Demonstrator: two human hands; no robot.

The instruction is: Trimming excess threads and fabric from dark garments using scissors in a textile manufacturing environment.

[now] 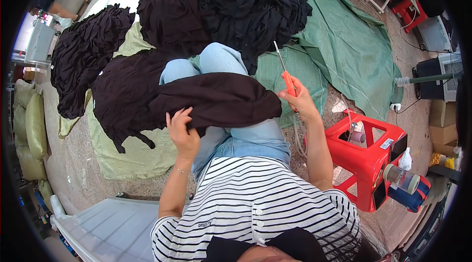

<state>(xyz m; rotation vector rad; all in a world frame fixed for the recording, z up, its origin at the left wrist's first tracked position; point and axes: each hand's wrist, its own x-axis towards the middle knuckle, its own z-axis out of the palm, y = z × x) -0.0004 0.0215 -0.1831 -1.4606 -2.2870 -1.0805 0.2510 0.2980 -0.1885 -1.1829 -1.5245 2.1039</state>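
Observation:
A dark brown piece of cloth (221, 97) lies across my lap, over my jeans. My left hand (184, 136) is on its near edge, fingers bent and closed on the fabric. Beside the right end of the cloth, my right hand (302, 104) is closed around the orange handle of a soldering iron (288, 83). Its thin metal shaft points up and away, with the tip well clear of the cloth on my lap. A pale cord hangs below that hand. Left of my knees, more dark brown cloth (123, 87) lies bunched, running up to the lap piece.
Large heaps of dark cloth (246, 6) lie ahead on a green tarp (339, 41). A red stool (366, 156) stands at my right, with a clear jar (400, 178) near it. A white plastic surface (108, 227) is at my near left. Another person's legs (66, 1) show far left.

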